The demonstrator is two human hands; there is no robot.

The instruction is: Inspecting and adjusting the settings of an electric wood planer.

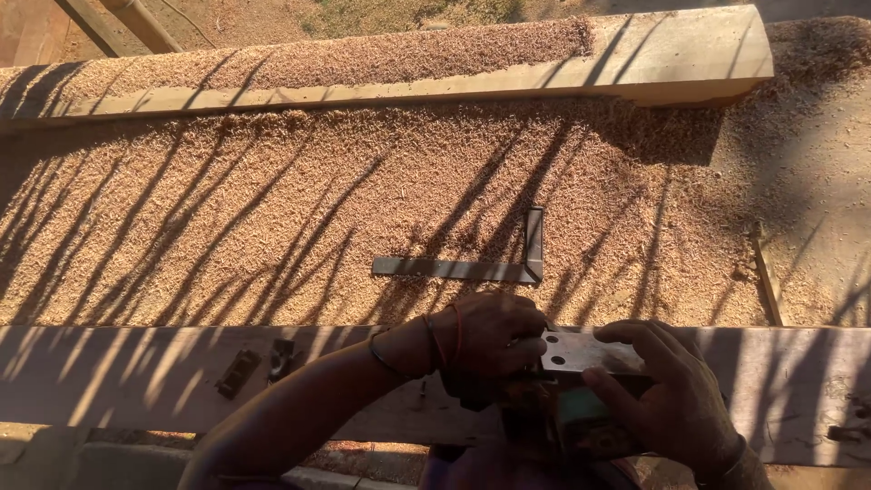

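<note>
Both hands hold a hand tool with a shiny metal base plate (581, 352) that has small holes, resting on a long wooden plank (136, 372) across the near side. My left hand (490, 334) is curled over the tool's left side, with thin bands on the wrist. My right hand (676, 390) wraps the tool's right side and dark green body (585, 426). A metal try square (472, 268) lies flat on the wood shavings just beyond the plank.
Thick wood shavings (272, 209) cover the ground. A large squared timber beam (653, 59) lies across the far side. Two dark mortise slots (259, 367) are cut in the plank to the left. A thin wood strip (767, 277) lies at right.
</note>
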